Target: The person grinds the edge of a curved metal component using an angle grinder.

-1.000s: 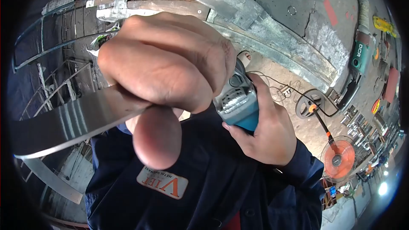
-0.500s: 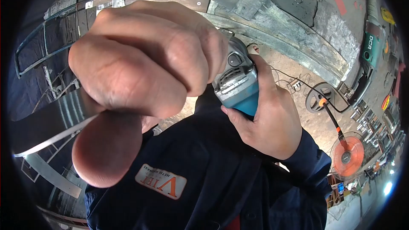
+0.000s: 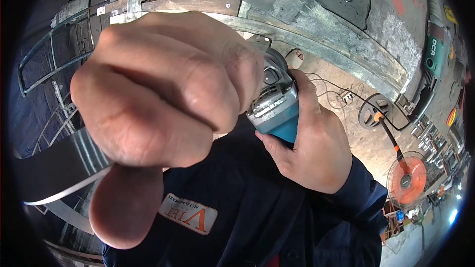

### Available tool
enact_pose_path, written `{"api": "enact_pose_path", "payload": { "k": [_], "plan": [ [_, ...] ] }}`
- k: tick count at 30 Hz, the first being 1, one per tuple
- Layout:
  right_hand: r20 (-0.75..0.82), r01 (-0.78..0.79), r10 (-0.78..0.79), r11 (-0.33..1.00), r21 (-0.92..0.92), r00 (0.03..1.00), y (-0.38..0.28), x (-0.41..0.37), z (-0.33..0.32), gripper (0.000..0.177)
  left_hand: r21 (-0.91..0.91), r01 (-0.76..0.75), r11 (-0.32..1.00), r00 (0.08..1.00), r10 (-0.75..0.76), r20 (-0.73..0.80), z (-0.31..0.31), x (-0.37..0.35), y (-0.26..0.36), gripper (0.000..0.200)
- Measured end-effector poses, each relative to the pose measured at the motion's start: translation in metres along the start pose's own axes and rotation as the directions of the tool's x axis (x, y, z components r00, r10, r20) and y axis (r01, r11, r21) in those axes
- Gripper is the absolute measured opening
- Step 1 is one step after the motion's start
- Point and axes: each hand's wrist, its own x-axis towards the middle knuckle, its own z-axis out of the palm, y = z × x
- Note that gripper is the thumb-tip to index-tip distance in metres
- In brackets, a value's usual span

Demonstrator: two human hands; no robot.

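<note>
Very close to the camera, my left hand (image 3: 153, 89) is closed, its fingers curled and its thumb pointing down. It is wrapped on a dark flat band (image 3: 57, 168) with pale stripes and a light lower edge, which runs out to the left; the gripped part is hidden in the fist. My right hand (image 3: 316, 143) is wrapped round the teal body of an angle grinder (image 3: 278, 104), held in front of my chest. The grinder's scuffed metal head points up, and my left fingers overlap its left side in this view.
Long grey metal pieces (image 3: 341, 44) cross the top, with a dark tubular frame (image 3: 52, 64) at left. Toward the right are an orange fan (image 3: 406, 180), a spoked wheel (image 3: 374, 111), cables (image 3: 326, 84) on the floor and a green DCA power tool (image 3: 434, 52).
My left fist has shifted a little down and left, and the dark band's visible part sits lower. My right hand keeps its hold on the angle grinder, nearly unmoved.
</note>
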Motion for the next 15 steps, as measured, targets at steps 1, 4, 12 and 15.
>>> {"api": "enact_pose_path", "payload": {
  "k": [1,4,12,15],
  "plan": [
    [-0.004,0.003,-0.003,1.000,-0.004,1.000,0.0005,0.0003,0.0002,0.082,0.007,-0.013,1.000,1.000,0.014,-0.025,0.0021,0.0000,-0.0008,0.059],
    [-0.026,0.023,-0.022,1.000,0.009,0.999,0.0022,0.0022,0.0010,0.082,0.004,-0.020,1.000,0.999,0.020,-0.027,0.0009,0.0015,-0.0013,0.060],
    [0.019,-0.002,0.003,1.000,-0.015,1.000,0.0037,-0.0022,-0.0019,0.084,-0.021,-0.011,1.000,1.000,0.011,-0.001,0.0000,0.0032,-0.0014,0.059],
    [-0.011,0.024,-0.024,1.000,-0.003,1.000,0.0072,-0.0024,0.0005,0.083,-0.016,-0.020,1.000,1.000,0.021,0.010,-0.0002,0.0035,-0.0010,0.059]
  ]
}}
